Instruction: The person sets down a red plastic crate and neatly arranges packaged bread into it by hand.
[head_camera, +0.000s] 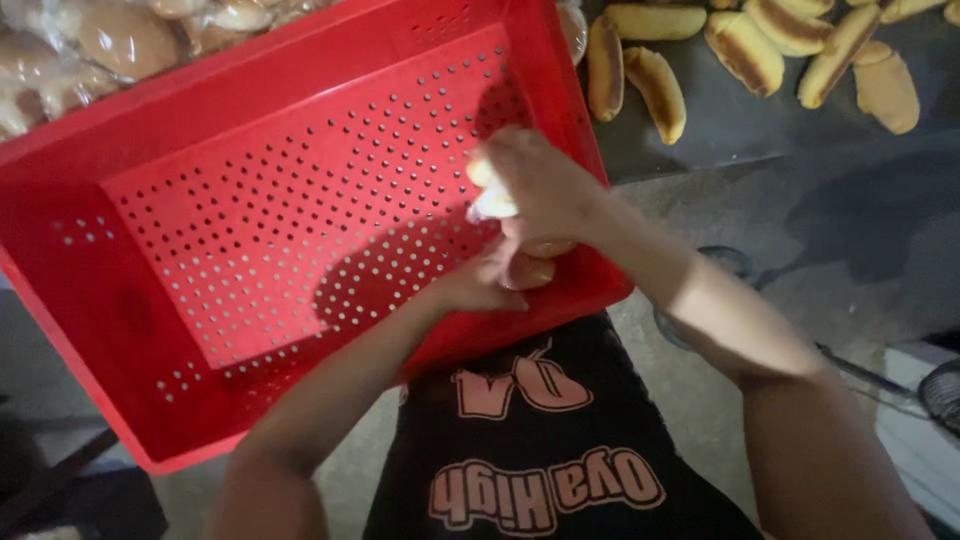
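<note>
A big red plastic crate with a perforated bottom stands in front of me, with nothing lying on its bottom. Over its near right corner my right hand is closed on the top of a clear plastic bag that holds bread rolls. My left hand sits just under it, fingers against the rolls in the bag. Both hands meet at the crate's right wall. My dark printed shirt fills the lower middle.
Several loose long bread rolls lie on a dark tray at the top right. Bagged rolls are piled beyond the crate at the top left. A wire basket shows at the right edge, over a grey floor.
</note>
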